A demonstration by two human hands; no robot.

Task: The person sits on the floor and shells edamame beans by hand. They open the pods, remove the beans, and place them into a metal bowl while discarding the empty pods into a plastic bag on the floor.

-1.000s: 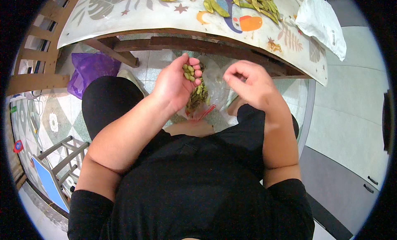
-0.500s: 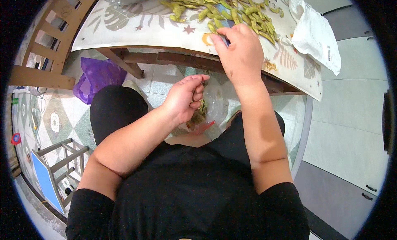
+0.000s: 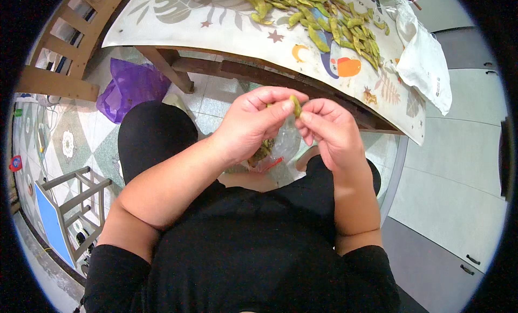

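A green bean pod (image 3: 295,106) is pinched between my two hands, held up in front of the table edge. My left hand (image 3: 258,119) grips its one side with thumb and forefinger. From the other side, my right hand (image 3: 332,131) has it between thumb and fingertips. Many more green pods (image 3: 324,22) lie in a loose pile on the table, beyond my hands. Beneath my hands, between my legs, a clear plastic bag (image 3: 285,146) with a red edge holds brownish-green scraps (image 3: 261,153), partly hidden by my left hand.
A patterned cloth covers the table (image 3: 226,38). At its right end hangs a white bag (image 3: 423,54). On the floor to the left are a purple plastic bag (image 3: 132,89) and a stool with a blue top (image 3: 54,224). Pale cabinets (image 3: 448,162) stand at the right.
My right hand has come back from the pod pile toward me, bringing a pod. My left hand has risen to meet it, and both now grip the pod. The view has shifted slightly.
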